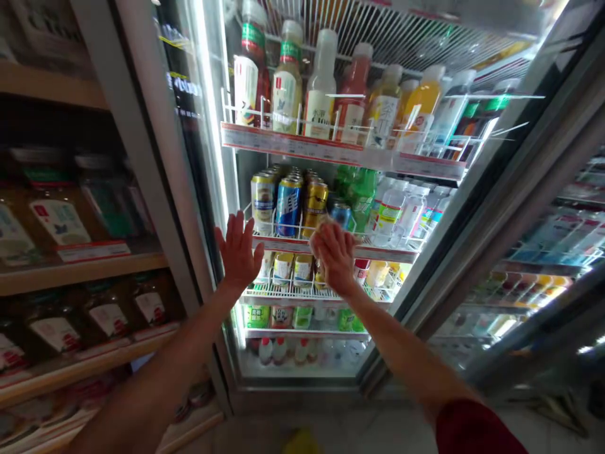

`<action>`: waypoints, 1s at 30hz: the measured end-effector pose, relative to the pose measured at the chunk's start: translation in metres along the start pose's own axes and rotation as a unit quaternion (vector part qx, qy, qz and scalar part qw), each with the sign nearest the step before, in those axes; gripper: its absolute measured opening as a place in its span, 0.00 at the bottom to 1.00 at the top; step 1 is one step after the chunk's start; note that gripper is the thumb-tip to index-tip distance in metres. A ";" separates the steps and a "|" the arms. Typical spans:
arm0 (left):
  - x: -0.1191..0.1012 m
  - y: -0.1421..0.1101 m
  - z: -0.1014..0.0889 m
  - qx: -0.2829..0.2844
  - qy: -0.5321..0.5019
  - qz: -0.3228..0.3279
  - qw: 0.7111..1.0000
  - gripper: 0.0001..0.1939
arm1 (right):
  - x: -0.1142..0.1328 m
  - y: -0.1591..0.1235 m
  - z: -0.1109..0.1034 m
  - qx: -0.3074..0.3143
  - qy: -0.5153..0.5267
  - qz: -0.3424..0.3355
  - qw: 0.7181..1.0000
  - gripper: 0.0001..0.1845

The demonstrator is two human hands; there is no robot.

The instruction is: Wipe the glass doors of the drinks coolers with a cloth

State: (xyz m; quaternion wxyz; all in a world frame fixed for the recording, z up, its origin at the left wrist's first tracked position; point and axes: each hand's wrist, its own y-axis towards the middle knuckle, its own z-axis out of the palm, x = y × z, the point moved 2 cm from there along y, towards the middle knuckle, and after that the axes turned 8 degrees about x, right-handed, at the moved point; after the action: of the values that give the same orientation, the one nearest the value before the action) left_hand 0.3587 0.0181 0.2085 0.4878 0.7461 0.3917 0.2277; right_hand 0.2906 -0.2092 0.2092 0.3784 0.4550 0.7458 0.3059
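Observation:
My left hand (pixel 240 249) is raised with its fingers stretched and spread, its palm turned to the left edge of a lit drinks fridge. It holds nothing and seems to lie flat on the glass door. My right hand (pixel 334 252) is closed around a pale, crumpled cloth (pixel 323 222), mostly hidden by the fingers, in front of the middle shelf's price strip (pixel 392 253). Behind the hands stand a blue can (pixel 288 207), a gold can (pixel 315 202), a white-and-gold can (pixel 263 198) and green bottles (pixel 363 198).
Juice bottles (pixel 287 82) line the upper shelf, and clear bottles (pixel 392 211) stand at the middle right. The metal door frame (pixel 454 214) slants along the right. Wooden shelves (pixel 142 268) with dark jars are at left. A yellow thing (pixel 302 441) lies low on the floor.

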 end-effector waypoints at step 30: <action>0.016 -0.002 0.022 -0.014 0.067 -0.016 0.998 0.34 | -0.045 -0.078 -0.010 0.074 0.034 -0.088 0.993 0.26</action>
State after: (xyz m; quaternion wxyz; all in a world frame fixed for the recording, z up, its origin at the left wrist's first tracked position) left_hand 0.3830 0.0197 0.1967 0.4744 0.7159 0.4322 0.2751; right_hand 0.2609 -0.2822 0.1653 0.3435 0.4034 0.8160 0.2309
